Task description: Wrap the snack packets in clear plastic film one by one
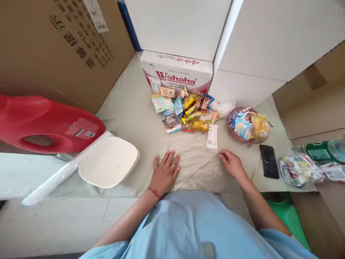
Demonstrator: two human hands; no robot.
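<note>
A clear plastic bag (199,167) lies flat and wrinkled on the covered table in front of me. My left hand (165,173) rests palm down over the bag's left side, fingers spread. At its right edge, my right hand (232,163) has thumb and fingertips pinched together on the plastic. Just beyond the bag is a heap of wrapped snacks (192,114), with a white packet (212,136) at its near right. A pinkish see-through bowl (238,138) holding more wrapped snacks sits beyond my right hand.
At left are a white basin (107,163), a long plastic roll (64,174) and a red plastic jug (48,124). A Wahaha carton (176,73) stands behind the heap. On the right lie a black phone (268,162), a colourful plastic package (298,171) and a green-labelled bottle (325,151).
</note>
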